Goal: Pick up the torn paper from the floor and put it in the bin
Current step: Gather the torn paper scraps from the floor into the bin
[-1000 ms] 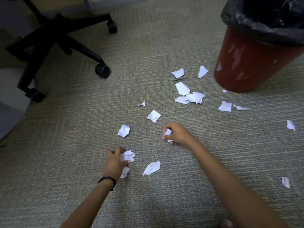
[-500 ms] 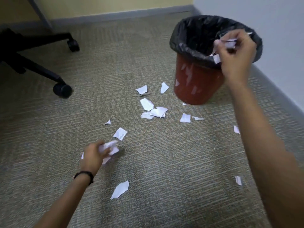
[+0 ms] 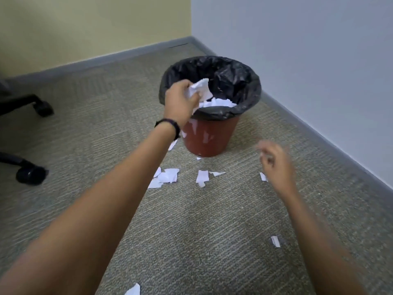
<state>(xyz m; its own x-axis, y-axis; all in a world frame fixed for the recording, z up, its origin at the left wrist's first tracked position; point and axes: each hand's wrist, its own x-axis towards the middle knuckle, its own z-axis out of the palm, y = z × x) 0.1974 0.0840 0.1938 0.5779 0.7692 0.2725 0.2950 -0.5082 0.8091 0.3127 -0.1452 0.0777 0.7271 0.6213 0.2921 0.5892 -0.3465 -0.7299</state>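
Left hand (image 3: 180, 101) clenched a wad of torn paper (image 3: 198, 90) directly above the near-left rim of the red bin (image 3: 209, 137), whose black liner (image 3: 244, 81) already held white scraps (image 3: 219, 102). Right hand (image 3: 275, 165), blurred and loosely curled, apparently empty, hung nearer the loose scraps (image 3: 202, 177) on the carpet (image 3: 212, 231).

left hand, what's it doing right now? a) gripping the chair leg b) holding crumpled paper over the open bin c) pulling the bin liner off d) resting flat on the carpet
b: the left hand is closed on a wad of crumpled paper over the mouth of the bin, above paper already inside.
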